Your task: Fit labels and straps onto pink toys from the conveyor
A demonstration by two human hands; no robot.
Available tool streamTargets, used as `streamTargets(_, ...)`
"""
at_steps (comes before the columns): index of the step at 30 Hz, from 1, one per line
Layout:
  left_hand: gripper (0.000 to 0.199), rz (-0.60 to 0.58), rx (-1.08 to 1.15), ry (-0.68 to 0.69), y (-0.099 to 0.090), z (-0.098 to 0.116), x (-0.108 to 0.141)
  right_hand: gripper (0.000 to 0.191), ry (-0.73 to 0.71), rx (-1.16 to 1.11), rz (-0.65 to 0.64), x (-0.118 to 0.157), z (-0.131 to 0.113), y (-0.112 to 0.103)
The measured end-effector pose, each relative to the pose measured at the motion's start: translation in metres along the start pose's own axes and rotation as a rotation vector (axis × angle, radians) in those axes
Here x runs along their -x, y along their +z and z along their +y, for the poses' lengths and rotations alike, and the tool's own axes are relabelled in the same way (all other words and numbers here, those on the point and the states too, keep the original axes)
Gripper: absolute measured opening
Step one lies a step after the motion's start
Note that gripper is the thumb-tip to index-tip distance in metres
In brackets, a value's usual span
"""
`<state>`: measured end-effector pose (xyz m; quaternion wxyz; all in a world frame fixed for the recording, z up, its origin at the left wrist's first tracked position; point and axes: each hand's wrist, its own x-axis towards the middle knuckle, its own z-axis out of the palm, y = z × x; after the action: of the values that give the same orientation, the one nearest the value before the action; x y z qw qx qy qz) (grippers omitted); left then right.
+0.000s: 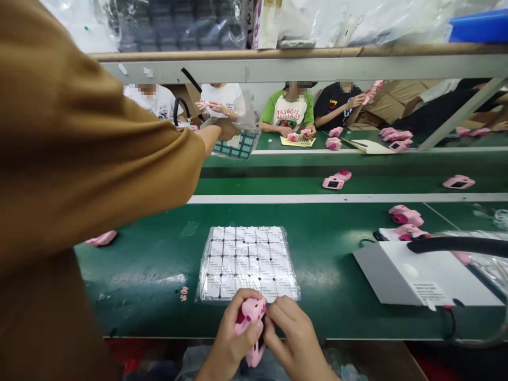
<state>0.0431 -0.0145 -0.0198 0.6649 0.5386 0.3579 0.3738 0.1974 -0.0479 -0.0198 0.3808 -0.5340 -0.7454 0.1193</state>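
Observation:
Near the bench's front edge, my left hand (234, 330) is wrapped round a pink toy camera (254, 309), held tilted on its side. Against the camera's right side, my right hand (290, 334) has its thumb and fingers pinched together. What lies between those fingertips is hidden. Just beyond my hands lies a clear plastic bag (248, 260) with rows of white square pieces inside, flat on the green bench.
A person in a brown sleeve (151, 153) reaches across from the left with a bag of dark squares (238, 142). On the right stands a white box-like device (428, 272) with a black hose. Pink cameras (333, 182) lie on the green belt. Several co-workers sit opposite.

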Motion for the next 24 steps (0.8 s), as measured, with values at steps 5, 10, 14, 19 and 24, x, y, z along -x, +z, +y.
streamTargets(5, 0.038, 0.011, 0.001, -0.005, 0.0003, -0.0012, -0.0015, 0.022, 0.001, -0.034, 0.013, -0.0011, -0.0002, -0.0022)
streamTargets(10, 0.038, 0.003, 0.019, -0.008, 0.0015, 0.0002, -0.0028, 0.022, 0.023, -0.092, 0.017, 0.0013, 0.0046, -0.0004)
streamTargets(14, 0.038, -0.018, 0.092, -0.047, 0.0012, 0.0007, -0.0046, 0.022, 0.048, -0.164, 0.036, 0.0036, 0.0073, 0.0004)
streamTargets(19, 0.041, -0.044, 0.255, -0.133, -0.0007, -0.0045, -0.0067, 0.024, 0.146, -0.307, -0.051, 0.0006, 0.0066, -0.0054)
streamTargets(24, 0.04, -0.056, 0.278, -0.14, 0.0015, -0.0047, -0.0081, 0.024, 0.21, -0.412, -0.07, -0.0001, 0.0086, -0.0071)
